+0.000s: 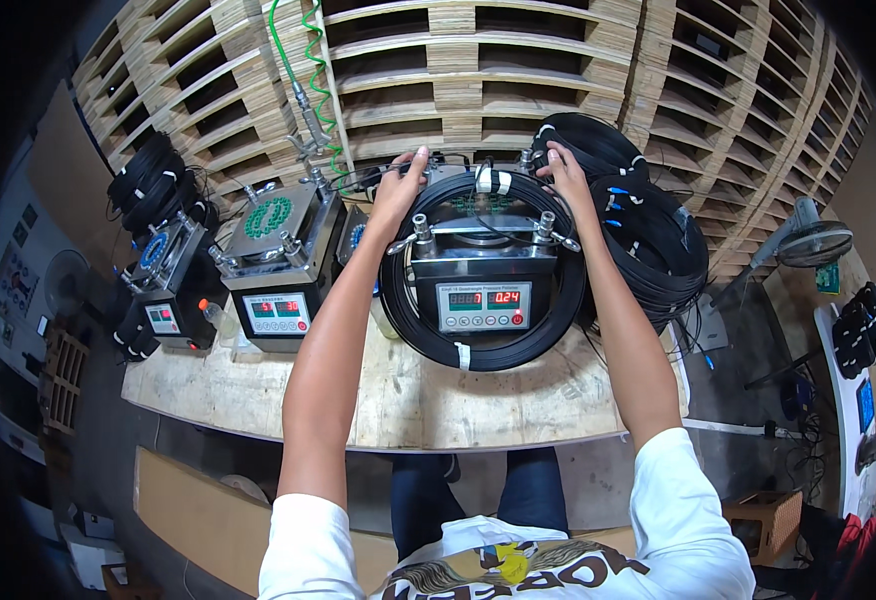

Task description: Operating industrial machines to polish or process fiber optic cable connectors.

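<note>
Left hand (399, 192) and right hand (567, 180) at black cable coil (503, 356), upper centre (cannot tell if either grip pinches it)

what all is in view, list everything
Wooden bench: one, tan, centre
Digital-display machines: at least three, silver and black, on bench
Large cable coil: one, black with white ties, framing nearest display
Other cable coils: several, black, right and far left
Bottle: one, clear with orange cap, left
Air hose: at least one, green, upper left
Pallets: many, tan, background
Fan: at least one, grey, right
Cardboard sheet: one, brown, lower left
Side table: one, white, far right
Trousers: one pair, dark blue, lower centre
T-shirt: one, white, bottom
Forearms: two, bare, flanking coil
Left hand: one, bare, coil's upper left
Right hand: one, bare, coil's upper right
</note>
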The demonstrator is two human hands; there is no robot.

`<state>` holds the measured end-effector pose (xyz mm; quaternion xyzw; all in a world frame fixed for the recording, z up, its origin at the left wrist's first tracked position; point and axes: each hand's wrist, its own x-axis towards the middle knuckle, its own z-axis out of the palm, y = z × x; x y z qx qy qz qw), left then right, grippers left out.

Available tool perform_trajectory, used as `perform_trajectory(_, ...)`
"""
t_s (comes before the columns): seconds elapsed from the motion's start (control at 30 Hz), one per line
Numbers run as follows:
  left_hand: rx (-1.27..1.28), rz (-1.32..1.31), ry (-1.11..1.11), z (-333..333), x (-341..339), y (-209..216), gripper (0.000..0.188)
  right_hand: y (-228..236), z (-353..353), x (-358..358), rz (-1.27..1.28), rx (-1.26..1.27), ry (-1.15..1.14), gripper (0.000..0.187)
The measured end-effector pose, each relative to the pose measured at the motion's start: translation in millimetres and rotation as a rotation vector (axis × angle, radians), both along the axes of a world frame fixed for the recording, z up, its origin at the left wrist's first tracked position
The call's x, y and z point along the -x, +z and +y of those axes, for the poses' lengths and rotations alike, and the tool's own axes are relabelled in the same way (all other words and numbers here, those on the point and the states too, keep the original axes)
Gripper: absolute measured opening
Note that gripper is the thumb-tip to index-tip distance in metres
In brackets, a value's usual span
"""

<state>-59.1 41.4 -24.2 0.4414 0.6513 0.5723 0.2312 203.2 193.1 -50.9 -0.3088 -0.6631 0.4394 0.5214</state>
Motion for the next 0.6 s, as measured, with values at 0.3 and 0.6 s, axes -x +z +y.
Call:
perform_trajectory(0.3, 0.033, 0.085, 0.067, -8, 5, -1, 0.085, 2, -11, 8, 0.051, 0.102, 0.056, 0.053)
perform_trajectory(0.6, 0.035, 0.045, -0.024, -1, 2, -1, 0.079, -1, -1, 1, -0.022, 0.112, 0.017, 0.054)
